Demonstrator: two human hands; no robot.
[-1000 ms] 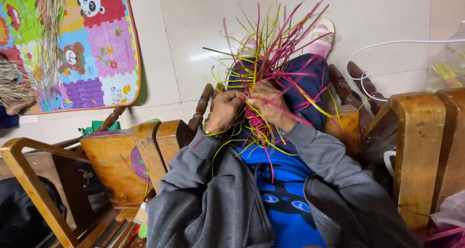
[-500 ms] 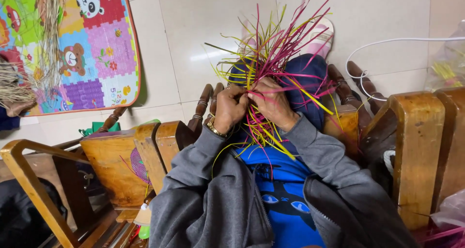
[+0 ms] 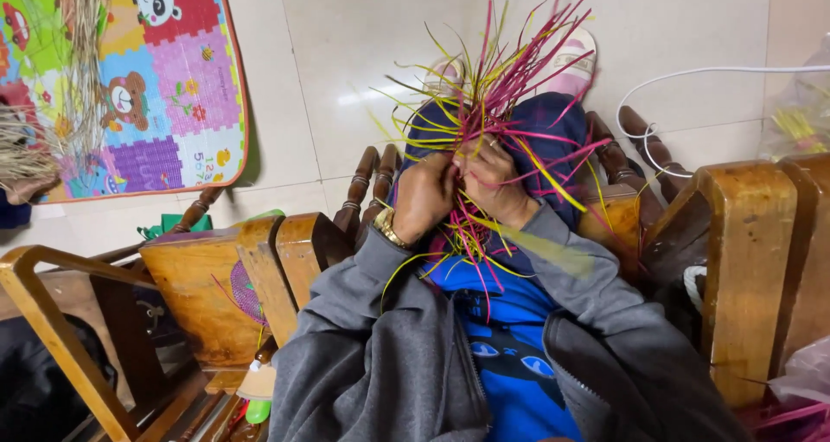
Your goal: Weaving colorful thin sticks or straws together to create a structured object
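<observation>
Where both hands (image 3: 458, 187) meet, pink-and-yellow strips (image 3: 501, 88) fanning beyond.

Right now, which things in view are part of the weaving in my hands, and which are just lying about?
In use:
- left hand and right hand, both gripping the bundle
- pink and yellow strips, fanning upward from the hands

Lying about:
- colourful play mat on the floor
- dry straw pile on the mat
- white cable
- wooden chair
</observation>
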